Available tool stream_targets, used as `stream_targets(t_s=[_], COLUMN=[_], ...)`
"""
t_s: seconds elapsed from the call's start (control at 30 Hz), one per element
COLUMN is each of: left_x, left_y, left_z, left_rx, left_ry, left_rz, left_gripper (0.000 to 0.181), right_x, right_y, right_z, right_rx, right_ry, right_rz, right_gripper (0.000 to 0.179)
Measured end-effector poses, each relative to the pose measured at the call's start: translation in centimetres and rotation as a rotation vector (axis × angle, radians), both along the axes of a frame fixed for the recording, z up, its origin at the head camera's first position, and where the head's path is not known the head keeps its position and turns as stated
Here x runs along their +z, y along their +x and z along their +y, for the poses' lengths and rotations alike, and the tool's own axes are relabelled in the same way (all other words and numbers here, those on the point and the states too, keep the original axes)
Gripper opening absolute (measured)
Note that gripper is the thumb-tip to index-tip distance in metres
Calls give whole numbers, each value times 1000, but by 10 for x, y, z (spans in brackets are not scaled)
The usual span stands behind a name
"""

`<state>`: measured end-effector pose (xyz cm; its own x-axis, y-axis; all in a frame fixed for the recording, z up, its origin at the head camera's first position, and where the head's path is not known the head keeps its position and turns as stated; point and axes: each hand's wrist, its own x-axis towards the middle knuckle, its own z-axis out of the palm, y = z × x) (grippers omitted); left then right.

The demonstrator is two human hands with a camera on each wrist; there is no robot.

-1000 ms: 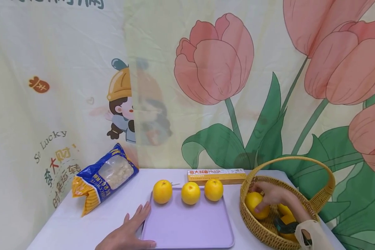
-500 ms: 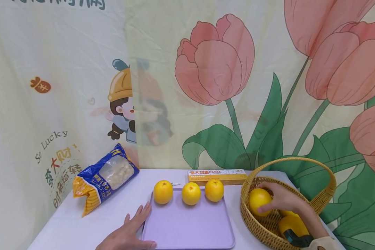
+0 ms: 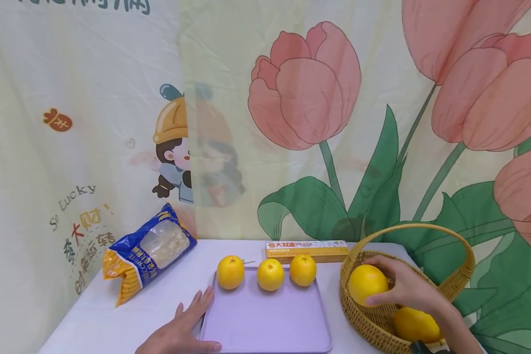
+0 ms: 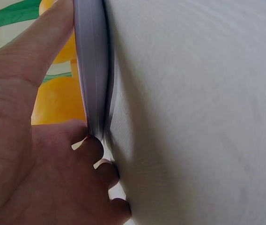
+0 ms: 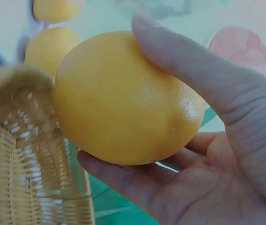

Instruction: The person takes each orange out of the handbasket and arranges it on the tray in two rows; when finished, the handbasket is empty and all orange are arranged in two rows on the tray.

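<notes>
My right hand (image 3: 409, 287) grips an orange (image 3: 368, 285) at the left side of the wicker basket (image 3: 358, 322). In the right wrist view the thumb lies over the top of this orange (image 5: 123, 98) and the fingers curl beneath it. More yellow fruit (image 3: 418, 324) lies in the basket, partly covered by my forearm. My left hand (image 3: 179, 327) rests at the left edge of the lilac tray (image 3: 265, 319), its fingers extended. Along the tray's far edge sit three oranges, left (image 3: 230, 272), middle (image 3: 270, 275) and right (image 3: 303, 270).
A pasta box (image 3: 307, 251) lies behind the tray. To the left is a blue and yellow pasta bag (image 3: 150, 250) on the white table (image 3: 115, 327). The basket's tall handle (image 3: 425, 226) arches over its opening. A printed curtain (image 3: 221, 123) hangs behind.
The right hand has raised the orange from lower in the basket, and its forearm has shifted right, showing more of the fruit below. The left hand and tray stay in place.
</notes>
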<state>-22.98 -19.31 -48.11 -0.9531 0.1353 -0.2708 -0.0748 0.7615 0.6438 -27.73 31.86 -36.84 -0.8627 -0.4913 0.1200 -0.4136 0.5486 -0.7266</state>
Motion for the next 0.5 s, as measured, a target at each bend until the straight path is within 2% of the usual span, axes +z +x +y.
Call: stream_targets(t_s=[0.23, 0.4, 0.5], left_x=[2, 1, 0], left_y=[2, 1, 1], left_z=[-1, 0, -1], left_rx=[-7, 3, 4], left_ry=[14, 0, -4], left_rz=[14, -1, 1], left_gripper=[124, 124, 124], right_x=[5, -1, -5], right_y=[16, 21, 21], right_z=[-30, -56, -74], right_rx=[-2, 51, 79], right_ry=[-36, -143, -218], right_rz=[81, 140, 136], right_gripper=[66, 69, 70])
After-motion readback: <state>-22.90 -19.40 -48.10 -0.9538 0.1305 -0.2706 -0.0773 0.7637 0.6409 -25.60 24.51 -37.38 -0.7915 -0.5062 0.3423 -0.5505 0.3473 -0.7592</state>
